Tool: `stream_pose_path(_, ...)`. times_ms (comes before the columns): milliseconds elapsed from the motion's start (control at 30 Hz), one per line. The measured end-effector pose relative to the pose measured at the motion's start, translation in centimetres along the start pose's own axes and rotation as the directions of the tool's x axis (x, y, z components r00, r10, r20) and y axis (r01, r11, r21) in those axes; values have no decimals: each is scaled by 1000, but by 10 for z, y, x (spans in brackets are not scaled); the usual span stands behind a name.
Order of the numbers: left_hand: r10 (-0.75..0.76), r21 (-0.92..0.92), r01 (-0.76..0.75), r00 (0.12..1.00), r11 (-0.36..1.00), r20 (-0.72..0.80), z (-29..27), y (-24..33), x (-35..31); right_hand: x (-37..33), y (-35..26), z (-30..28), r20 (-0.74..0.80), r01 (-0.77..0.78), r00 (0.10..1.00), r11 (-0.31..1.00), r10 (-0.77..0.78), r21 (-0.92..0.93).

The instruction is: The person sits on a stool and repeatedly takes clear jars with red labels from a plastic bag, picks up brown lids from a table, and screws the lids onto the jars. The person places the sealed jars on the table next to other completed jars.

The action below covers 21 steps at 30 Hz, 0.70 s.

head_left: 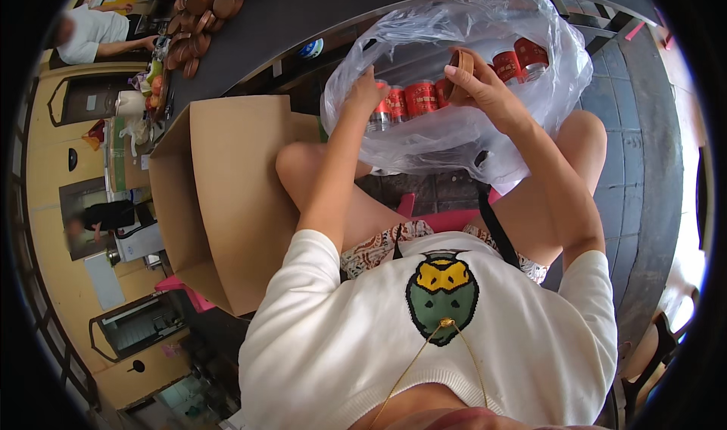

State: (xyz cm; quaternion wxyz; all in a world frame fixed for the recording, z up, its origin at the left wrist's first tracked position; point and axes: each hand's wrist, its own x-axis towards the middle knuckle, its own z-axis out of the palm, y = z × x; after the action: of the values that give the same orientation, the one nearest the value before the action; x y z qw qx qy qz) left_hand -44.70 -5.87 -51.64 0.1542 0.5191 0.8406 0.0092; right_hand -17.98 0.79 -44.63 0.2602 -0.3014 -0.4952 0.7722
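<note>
Between my knees a clear plastic bag point(424, 146) gapes open, with a row of clear jars with red labels point(421, 98) inside it. Brown round lids point(461, 65), seemingly two, are pinched in my right hand point(485, 89) above the jars. My left hand point(366, 91) is curled at the bag's left side, right by the leftmost jar point(378, 113). Its fingertips are partly hidden, so whether it grips that jar or the bag's film does not show. More red-labelled jars point(530, 55) stand at the bag's right end.
An open cardboard box point(238, 195) stands left of my knee. Many brown round lids point(201, 21) lie heaped on the dark table point(303, 21) beyond. Tiled floor point(625, 172) is to the right. Two people point(98, 32) are visible far left, one in white and one in black.
</note>
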Motion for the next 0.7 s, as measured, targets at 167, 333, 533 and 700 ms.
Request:
stream_pose_path(167,-126,58,119,981,991,148,10,-2,30,2,5,0,57,-27,998,997,31,-66)
stream_pose_path(333,-140,-397,210,970,894,197,-25,26,15,4,7,-1,57,7,998,996,-2,-90)
stream_pose_path(533,95,-971,191,979,-145,178,-46,45,-78,5,11,-5,120,415,903,770,-412,-484)
stream_pose_path(700,54,-898,30,999,-438,7,-50,71,-134,-11,-13,-2,247,456,882,861,-402,-224)
